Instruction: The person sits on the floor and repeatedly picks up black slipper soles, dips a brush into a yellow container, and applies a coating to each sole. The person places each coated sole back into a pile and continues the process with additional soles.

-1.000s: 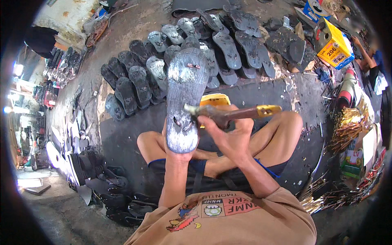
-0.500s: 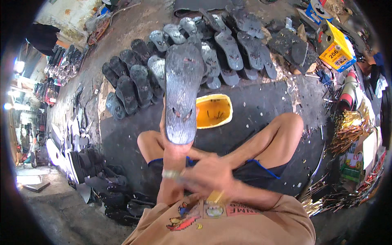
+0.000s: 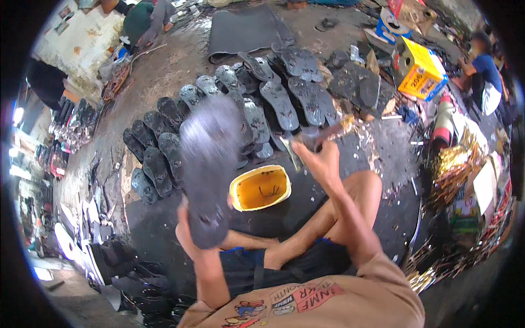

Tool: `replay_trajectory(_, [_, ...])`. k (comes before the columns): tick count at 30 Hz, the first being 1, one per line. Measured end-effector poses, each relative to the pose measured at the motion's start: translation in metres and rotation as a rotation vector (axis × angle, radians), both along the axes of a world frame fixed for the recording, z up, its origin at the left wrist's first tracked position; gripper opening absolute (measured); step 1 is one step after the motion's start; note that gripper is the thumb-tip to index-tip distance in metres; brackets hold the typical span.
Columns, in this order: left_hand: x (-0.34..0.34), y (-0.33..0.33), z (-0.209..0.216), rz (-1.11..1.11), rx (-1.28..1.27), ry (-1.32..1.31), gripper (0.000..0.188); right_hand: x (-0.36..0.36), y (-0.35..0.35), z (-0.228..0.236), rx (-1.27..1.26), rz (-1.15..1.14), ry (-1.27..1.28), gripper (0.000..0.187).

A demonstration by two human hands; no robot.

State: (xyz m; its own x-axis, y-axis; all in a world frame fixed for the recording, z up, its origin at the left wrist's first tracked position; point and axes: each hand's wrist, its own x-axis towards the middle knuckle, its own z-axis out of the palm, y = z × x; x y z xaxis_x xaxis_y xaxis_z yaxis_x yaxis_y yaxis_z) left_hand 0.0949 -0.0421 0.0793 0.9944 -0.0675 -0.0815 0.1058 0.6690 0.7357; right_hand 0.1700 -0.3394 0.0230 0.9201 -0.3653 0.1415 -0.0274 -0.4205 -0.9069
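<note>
Head view: left hand [image 3: 188, 232] grips a sole [image 3: 210, 164] by its near end, upright for access; right hand [image 3: 322, 161] clasps a brush [image 3: 317, 135] beyond the yellow tub [image 3: 260, 188]

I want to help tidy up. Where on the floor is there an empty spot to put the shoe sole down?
Bare dark floor lies between the right hand and the red cylinder. A grey bare stretch lies left of the black mat. The rows of soles beyond the yellow tub are crowded.
</note>
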Motion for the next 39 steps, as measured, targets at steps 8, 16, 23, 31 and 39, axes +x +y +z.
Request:
replay_trajectory(8, [0.272, -0.087, -0.085, -0.028, 0.036, 0.112, 0.032, 0.0, -0.032, -0.025, 0.258, -0.256, 0.012, 0.035])
replay_trajectory(16, [0.291, -0.091, -0.202, 0.152, 0.057, 0.387, 0.008, 0.018, -0.019, -0.054, 0.283, -0.139, 0.003, 0.043])
replay_trajectory(23, [0.016, 0.131, -0.057, 0.312, 0.957, 0.115, 0.027, 0.0, -0.052, -0.066, 0.22, -0.277, 0.177, 0.061])
replay_trajectory(31, [-0.281, 0.496, -0.19, 0.827, 1.966, 1.377, 0.066, -0.039, 0.087, 0.055, -0.403, -0.087, 0.24, 0.04])
replay_trajectory(39, [-0.285, 0.55, -0.247, 0.554, 1.983, 1.446, 0.063, -0.055, 0.083, -0.033, -0.508, 0.28, 0.109, 0.022])
